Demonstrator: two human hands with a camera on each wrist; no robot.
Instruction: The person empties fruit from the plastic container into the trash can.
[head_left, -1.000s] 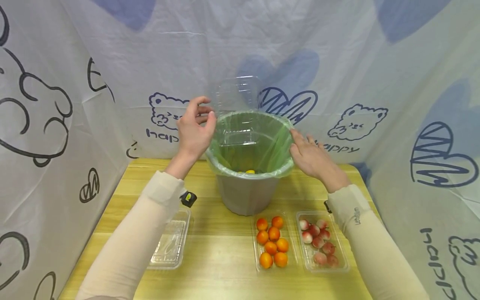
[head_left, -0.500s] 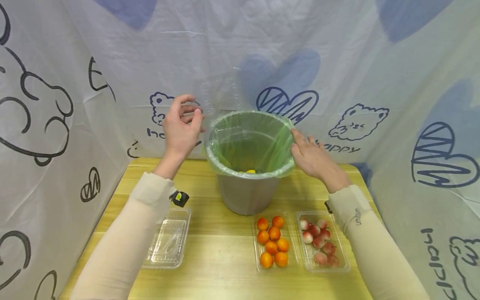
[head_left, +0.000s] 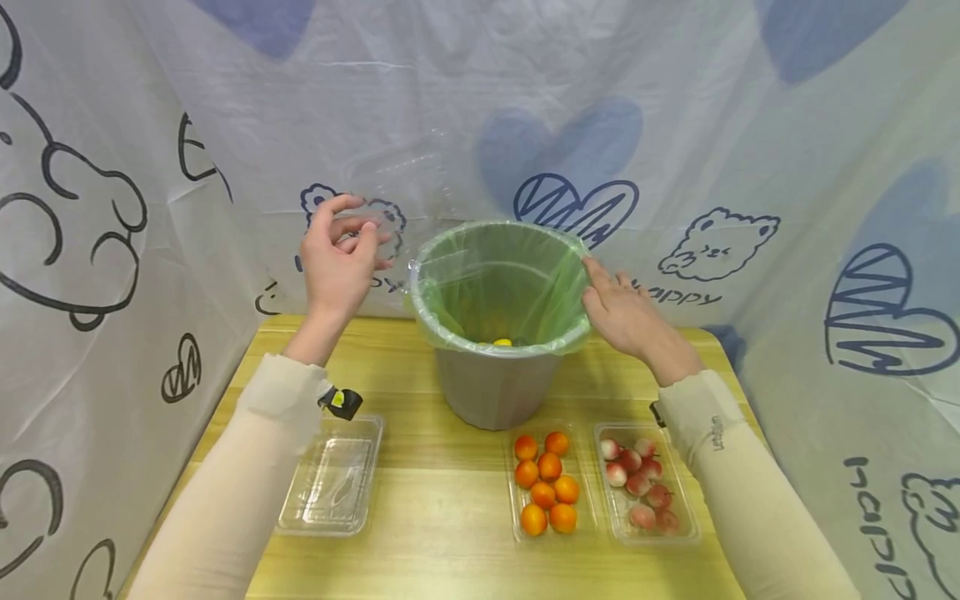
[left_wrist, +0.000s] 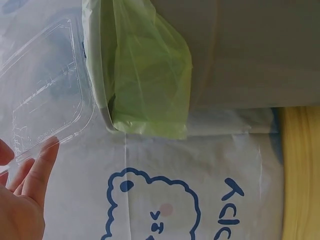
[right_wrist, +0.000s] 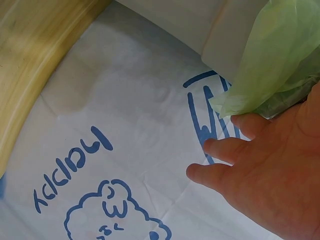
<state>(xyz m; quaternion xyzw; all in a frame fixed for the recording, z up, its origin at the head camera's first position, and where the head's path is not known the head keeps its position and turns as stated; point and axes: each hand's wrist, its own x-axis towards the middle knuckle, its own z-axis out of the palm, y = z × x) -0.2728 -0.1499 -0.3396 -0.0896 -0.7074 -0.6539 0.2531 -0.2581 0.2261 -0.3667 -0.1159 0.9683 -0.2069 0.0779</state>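
1. Empty clear tray (head_left: 333,486): flat on the wooden table (head_left: 435,567), front left, under your left forearm.

2. Your left hand (head_left: 336,254): raised to the left of the bin, fingertips pinching the edge of a clear plastic clamshell box (head_left: 401,196). The box is lifted in the air, just left of and above the bin rim; in the left wrist view it (left_wrist: 47,95) lies beside the bag's folded edge, with your fingers (left_wrist: 42,165) at its lower corner.

3. Grey bin (head_left: 491,387): upright at the middle of the table, lined with a green bag (head_left: 498,279) folded over the rim. Something small and yellow (head_left: 501,342) shows at the bottom.

4. Tray of orange fruit (head_left: 546,483): in front of the bin, slightly right.

5. Your right hand (head_left: 626,312): fingers straight and loosely spread, holding nothing, fingertips touching the bag at the bin's right rim; the right wrist view shows the fingers (right_wrist: 235,150) against the green plastic (right_wrist: 280,60).

6. Tray of red-and-white fruit (head_left: 641,492): just right of the orange tray, beside your right sleeve
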